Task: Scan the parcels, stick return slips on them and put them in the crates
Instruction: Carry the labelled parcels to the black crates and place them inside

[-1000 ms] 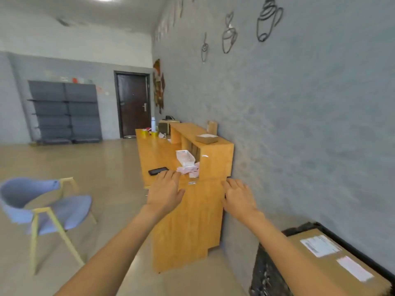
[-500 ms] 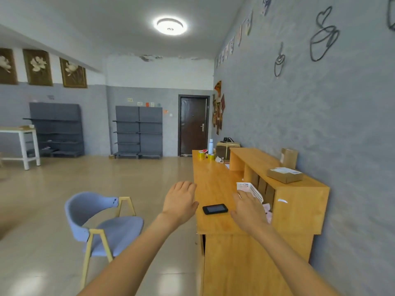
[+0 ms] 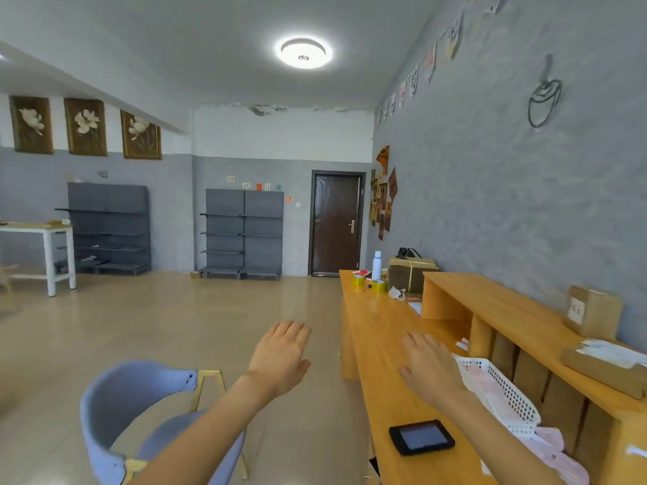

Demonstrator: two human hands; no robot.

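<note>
My left hand (image 3: 280, 357) hovers in the air left of the wooden counter (image 3: 381, 330), fingers straight, holding nothing. My right hand (image 3: 429, 369) is stretched out over the counter, flat and empty, beside a white mesh basket (image 3: 497, 390) of pink slips. A black handheld scanner (image 3: 421, 436) lies screen up on the counter below my right forearm. Two cardboard parcels sit on the raised shelf: a flat one with a white label (image 3: 607, 367) and a small upright one (image 3: 591, 311). No crate is in view.
A blue chair (image 3: 119, 414) stands left of the counter under my left arm. At the counter's far end are yellow tape rolls (image 3: 378, 286), a white bottle (image 3: 376, 265) and a brown box (image 3: 409, 276). Grey shelves, a white table and a dark door line the far walls.
My view has swung up and left, away from the crate with a parcel at lower right. Both hands have come forward along the counter, the right one past the scanner.
</note>
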